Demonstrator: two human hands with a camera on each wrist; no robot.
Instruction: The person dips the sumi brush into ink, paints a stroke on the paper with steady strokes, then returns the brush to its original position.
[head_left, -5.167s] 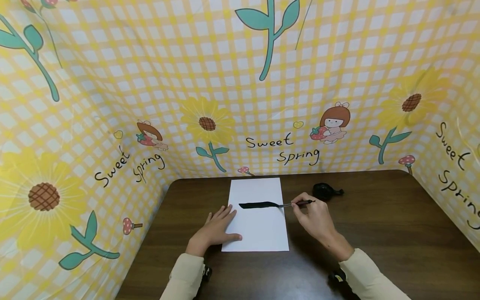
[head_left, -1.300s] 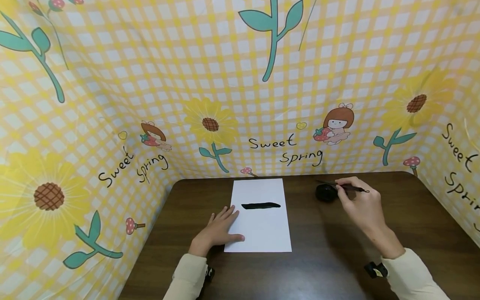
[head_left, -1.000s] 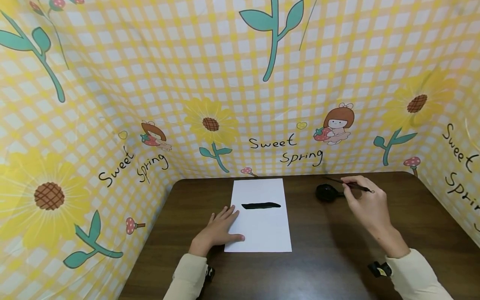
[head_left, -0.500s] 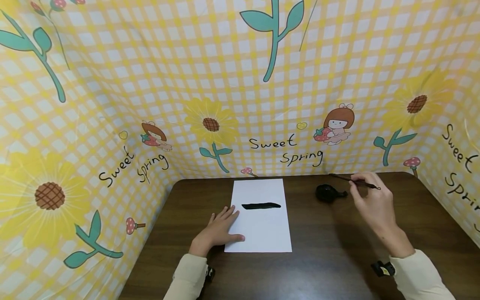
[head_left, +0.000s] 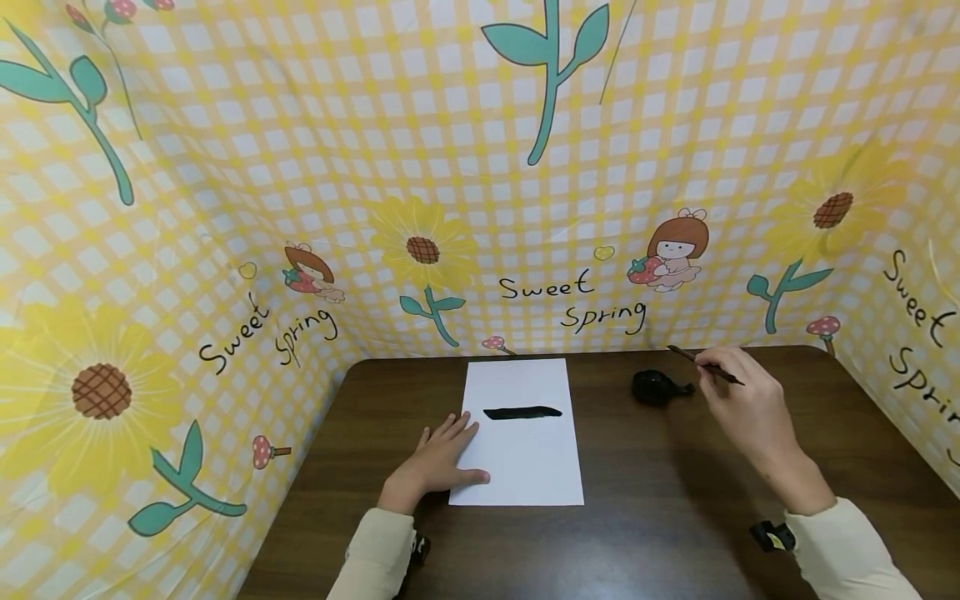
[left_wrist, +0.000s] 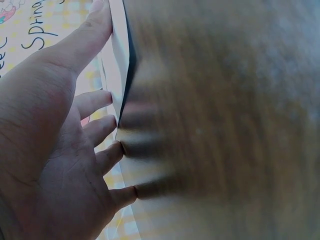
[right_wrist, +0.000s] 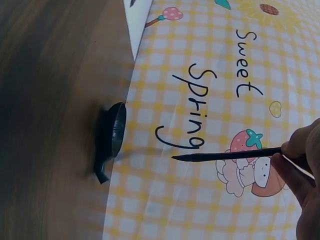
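A sheet of white paper (head_left: pixel 525 467) lies on the table, with one thick black ink stroke (head_left: pixel 522 412) across its upper middle. My left hand (head_left: pixel 433 461) rests on its left edge, fingers spread; in the left wrist view the fingertips and thumb meet the paper and tabletop. Between thumb and fingers my right hand (head_left: pixel 750 412) pinches a dark ink brush (right_wrist: pixel 220 156). The brush is in the air, its pointed black tip directed leftward and apart from everything. Below and left of it sits a small black ink dish (head_left: pixel 652 387) with a short stub handle; its contents are too dark to tell.
The dark wooden table (head_left: pixel 630 533) ends at a yellow checked cloth (head_left: pixel 517 208), which hangs behind it and at both sides with printed flowers and lettering. A black device (head_left: pixel 772 536) is at the right wrist.
Earlier the brush was at the stroke's right end on the paper. It then moved over the ink dish, and since has risen away to the right. The left hand has stayed put.
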